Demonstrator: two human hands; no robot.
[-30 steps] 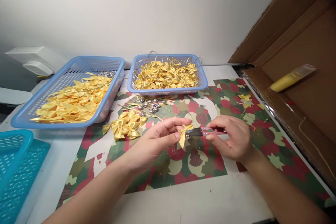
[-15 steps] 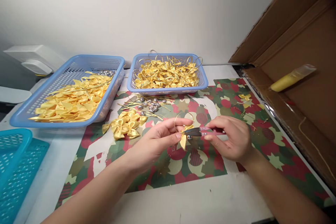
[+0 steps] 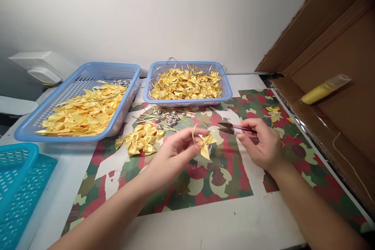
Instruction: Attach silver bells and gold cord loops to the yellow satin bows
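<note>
Between its thumb and fingers, my left hand (image 3: 180,149) pinches a yellow bow (image 3: 206,146) with a gold wire loop (image 3: 193,133) above it and a silver bell (image 3: 209,147) partly hidden at its side. My right hand (image 3: 261,143) is closed around small pink-handled scissors (image 3: 234,128). Their dark blades point left and stand a little apart, clear of the bow. Left of my left hand lies a pile of yellow bows (image 3: 139,139). Silver bells (image 3: 170,119) and gold wires (image 3: 146,117) lie loose behind that pile.
A blue basket (image 3: 78,138) of yellow bows stands at the left, and a second blue basket (image 3: 187,102) holds bows with gold loops. Teal baskets (image 3: 38,175) are at the left edge. Cardboard (image 3: 331,47) borders the right, with a yellow tube (image 3: 325,89).
My right hand has drawn the scissors away from the bow, up and to the right. The bow in my left hand has turned to face the camera more.
</note>
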